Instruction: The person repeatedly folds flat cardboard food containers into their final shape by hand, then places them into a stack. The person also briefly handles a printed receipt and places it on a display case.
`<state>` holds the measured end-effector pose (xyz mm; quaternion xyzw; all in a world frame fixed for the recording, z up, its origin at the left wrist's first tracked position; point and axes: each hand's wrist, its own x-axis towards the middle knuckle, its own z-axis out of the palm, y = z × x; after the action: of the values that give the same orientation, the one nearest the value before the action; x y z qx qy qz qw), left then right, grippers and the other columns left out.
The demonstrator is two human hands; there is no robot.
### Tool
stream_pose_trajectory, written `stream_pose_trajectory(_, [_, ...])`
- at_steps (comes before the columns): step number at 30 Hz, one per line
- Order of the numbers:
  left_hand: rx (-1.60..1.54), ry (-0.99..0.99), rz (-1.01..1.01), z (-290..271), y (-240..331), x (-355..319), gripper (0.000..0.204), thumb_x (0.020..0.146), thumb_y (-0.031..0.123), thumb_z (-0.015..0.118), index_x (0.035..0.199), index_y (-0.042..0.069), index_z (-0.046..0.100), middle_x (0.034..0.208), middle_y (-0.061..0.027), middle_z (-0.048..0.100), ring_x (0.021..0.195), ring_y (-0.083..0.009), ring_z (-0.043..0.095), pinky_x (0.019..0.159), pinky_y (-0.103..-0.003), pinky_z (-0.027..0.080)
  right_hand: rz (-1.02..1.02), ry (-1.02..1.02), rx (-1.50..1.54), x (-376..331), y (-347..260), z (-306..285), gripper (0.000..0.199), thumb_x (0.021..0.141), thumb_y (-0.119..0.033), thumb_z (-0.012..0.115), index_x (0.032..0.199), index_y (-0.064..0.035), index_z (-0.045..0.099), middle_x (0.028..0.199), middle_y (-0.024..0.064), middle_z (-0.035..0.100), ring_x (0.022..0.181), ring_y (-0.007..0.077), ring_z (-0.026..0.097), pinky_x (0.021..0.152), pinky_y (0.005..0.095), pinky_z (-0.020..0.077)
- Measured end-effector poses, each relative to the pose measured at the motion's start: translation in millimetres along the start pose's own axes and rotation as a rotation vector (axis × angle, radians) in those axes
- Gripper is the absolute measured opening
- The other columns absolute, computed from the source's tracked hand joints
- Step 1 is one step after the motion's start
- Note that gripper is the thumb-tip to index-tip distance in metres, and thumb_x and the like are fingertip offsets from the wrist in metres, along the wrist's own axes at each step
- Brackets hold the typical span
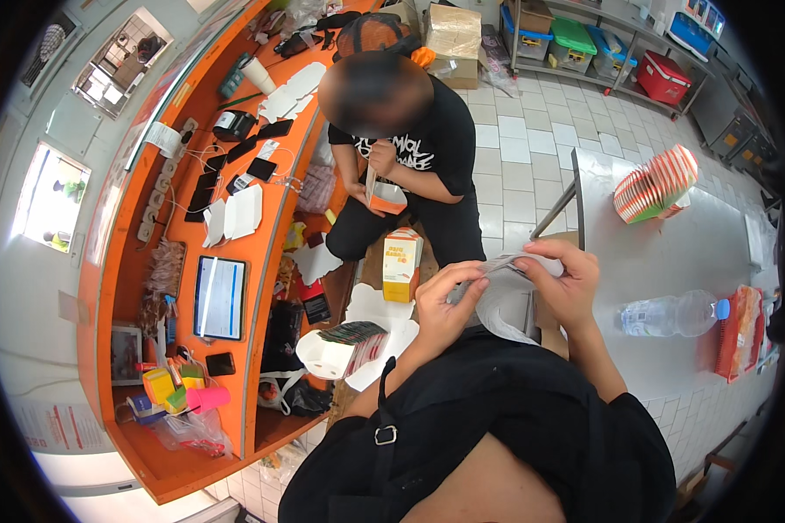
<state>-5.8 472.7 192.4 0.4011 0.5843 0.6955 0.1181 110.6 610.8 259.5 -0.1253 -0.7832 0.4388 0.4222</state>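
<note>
Both my hands hold a curled light-grey paper piece in front of my chest. My left hand pinches its upper left edge between thumb and fingers. Its upper right edge is pinched in my right hand. The paper bends down in an arc toward my lap; whether it is one sheet or several layers I cannot tell. Left of my left hand, an open white carton holds a row of thin dark-and-red pieces. Beyond it an orange, white and yellow box stands upright.
Across from me, a co-worker in black holds an orange-and-white carton. An orange counter at left carries a tablet, phones and cups. The metal table at right bears nested cartons, a plastic bottle and a red basket.
</note>
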Motion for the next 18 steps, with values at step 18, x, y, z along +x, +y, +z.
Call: stream_pose_trajectory(18, [-0.273,-0.140,-0.291,-16.3,8.5,14.3,0.014,0.090,0.012,0.065,0.093,-0.002,0.063,0.085,-0.0040,0.065,0.080,-0.0068,0.059,0.074,-0.022,0.047,0.362,-0.111,0.228,-11.4,-1.7,4.7,0.026,0.081,-0.002,0.072,0.106,0.0030,0.067,0.095,0.0088,0.069,0.082,0.0080,0.062,0.069,0.0217,0.0499])
